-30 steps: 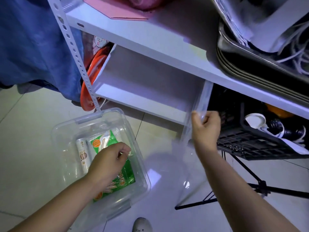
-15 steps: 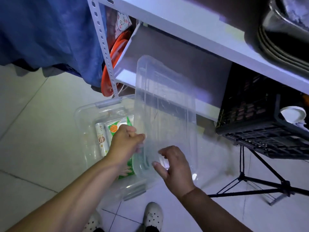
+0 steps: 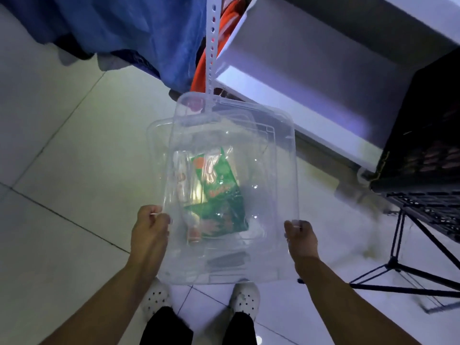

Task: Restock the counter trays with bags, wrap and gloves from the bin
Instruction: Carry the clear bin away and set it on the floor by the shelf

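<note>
Pinching clear lid (image 3: 276, 170) by its side edges, left grip (image 3: 149, 227) and right grip (image 3: 301, 237) both clamped on, just over bin (image 3: 152, 131).

Pale tiled floor (image 3: 62, 150), white shelving (image 3: 311, 78)

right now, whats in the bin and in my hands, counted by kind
clear lid: 1, gripped by the left hand and the right hand
clear bin: 1, on the floor under the lid
green packet: 1, in the bin
white roll: 1, in the bin beside the packet
total: 4
</note>
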Available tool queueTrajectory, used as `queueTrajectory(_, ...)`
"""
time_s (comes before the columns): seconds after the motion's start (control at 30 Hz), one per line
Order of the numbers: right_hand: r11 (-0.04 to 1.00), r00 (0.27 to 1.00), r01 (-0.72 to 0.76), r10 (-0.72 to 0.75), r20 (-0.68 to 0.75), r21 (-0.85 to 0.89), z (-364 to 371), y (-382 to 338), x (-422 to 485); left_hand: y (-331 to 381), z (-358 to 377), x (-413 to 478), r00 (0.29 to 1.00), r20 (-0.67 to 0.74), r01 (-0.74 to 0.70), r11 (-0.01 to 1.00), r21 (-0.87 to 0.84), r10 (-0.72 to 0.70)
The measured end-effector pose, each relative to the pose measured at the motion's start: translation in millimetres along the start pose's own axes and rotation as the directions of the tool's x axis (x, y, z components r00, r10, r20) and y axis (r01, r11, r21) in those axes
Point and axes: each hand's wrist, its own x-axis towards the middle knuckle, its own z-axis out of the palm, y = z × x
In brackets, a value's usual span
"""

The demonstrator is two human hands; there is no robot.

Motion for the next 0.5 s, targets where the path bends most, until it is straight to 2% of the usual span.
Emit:
queueTrajectory(0.13, 0.988, 0.990, 0.120, -0.127, -0.068, -0.098, 25.9, -7.4, 2.9, -37.4, -11.3, 10.9, 0.994, -0.105, -0.010, 0.991, 0.133, 0.024)
queueTrajectory(0.23, 0.963, 0.972, 0.202, -0.220, -0.085, -0.180, 37.9, -9.4, 15.6, -61.7, -12.0, 20.6, 0.999, -0.046, 0.011, 0.992, 0.124, -0.005)
queueTrajectory(0.37, 0.939, 0.950, 0.251, -0.286, -0.128, -0.237, 48.4, -9.4, 34.2, -83.6, -0.9, 38.4, 0.996, -0.055, 0.075, 0.983, 0.169, -0.067)
queueTrajectory(0.5, 0.928, 0.943, 0.258, -0.303, -0.141, -0.268, 61.6, -3.9, 50.0, -93.5, 12.4, 50.7, 0.990, -0.136, 0.067, 0.941, 0.331, -0.023)
